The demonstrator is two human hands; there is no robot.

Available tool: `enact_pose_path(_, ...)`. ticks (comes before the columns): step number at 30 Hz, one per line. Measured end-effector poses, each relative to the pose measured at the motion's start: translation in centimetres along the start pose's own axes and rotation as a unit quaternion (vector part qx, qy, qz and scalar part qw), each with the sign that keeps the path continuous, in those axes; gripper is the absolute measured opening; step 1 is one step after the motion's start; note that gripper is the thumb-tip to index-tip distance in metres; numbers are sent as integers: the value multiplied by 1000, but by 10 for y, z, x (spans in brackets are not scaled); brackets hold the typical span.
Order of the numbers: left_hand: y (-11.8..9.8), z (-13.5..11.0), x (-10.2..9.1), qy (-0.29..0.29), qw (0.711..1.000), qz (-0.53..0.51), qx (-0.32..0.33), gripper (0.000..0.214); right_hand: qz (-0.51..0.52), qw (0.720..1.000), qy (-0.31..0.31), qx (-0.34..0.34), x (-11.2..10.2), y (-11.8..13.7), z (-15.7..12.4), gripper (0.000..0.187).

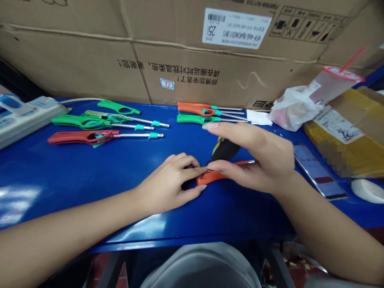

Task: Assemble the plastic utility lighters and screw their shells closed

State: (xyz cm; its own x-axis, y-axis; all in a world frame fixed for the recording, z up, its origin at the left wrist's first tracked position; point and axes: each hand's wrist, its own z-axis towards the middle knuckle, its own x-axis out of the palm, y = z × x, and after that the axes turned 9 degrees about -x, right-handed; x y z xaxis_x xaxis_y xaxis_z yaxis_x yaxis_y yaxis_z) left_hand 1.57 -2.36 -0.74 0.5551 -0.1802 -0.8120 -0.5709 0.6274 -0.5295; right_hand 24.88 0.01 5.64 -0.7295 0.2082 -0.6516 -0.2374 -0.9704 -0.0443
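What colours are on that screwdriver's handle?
The screwdriver handle is black with yellow; it shows in the head view, the only one.

Upside down on the cardboard carton (75,70) along the tabletop's (90,172) far edge, a white barcode label (237,29) reads "KFR-46G/BpR3AES1(B1)" and "25"; handling pictograms (307,28) stand beside it. Printed below, also inverted: "师傅您辛苦了! 请在搬运时对我温柔些, 谢谢您!" A small blue-bordered sticker (167,83) bears unclear red digits. The shipping label (339,125) on the yellow parcel (370,150), by the tabletop's far right corner, is illegible
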Motion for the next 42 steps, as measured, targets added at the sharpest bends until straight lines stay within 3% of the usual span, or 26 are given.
enact_pose_path(4, 1, -1, 2, 0, 1000, 3, 0, 19, 72, 997, -1, 17, 5, -2, -5, 52)
enact_pose_path(9, 2, 0, 2, -5, 1000, 2, 11, 21, 49, 995, -86, 0, 11, -2, -6, 53)
enact_pose_path(14, 0, 1, 2, -2, 1000, -1, 6, 16, 107, 991, -54, 61, 18, 3, -9, 50)
enact_pose_path(18, -1, 2, 2, -7, 1000, -3, -1, 16, 58, 991, -121, 26, 21, 3, -7, 47)
enact_pose_path(24, -3, 1, 1, -3, 1000, -2, -5, 17, 127, 988, -75, 37, 18, 7, -3, 47)
enact_pose_path(30, -2, 2, 2, 18, 1000, -10, -22, 21, 20, 993, -100, 52, 18, 13, -1, 27)
enact_pose_path(35, 0, 2, 2, 12, 1000, 4, -4, 19, 98, 992, -61, 54, 16, 11, -2, 42)
enact_pose_path(38, -1, 2, 2, 12, 1000, -4, -13, 17, 86, 991, -94, 26, 18, 11, -2, 35)
enact_pose_path(42, -1, 2, 1, 21, 1000, -7, -15, 20, 65, 991, -104, 44, 21, 13, -3, 30)
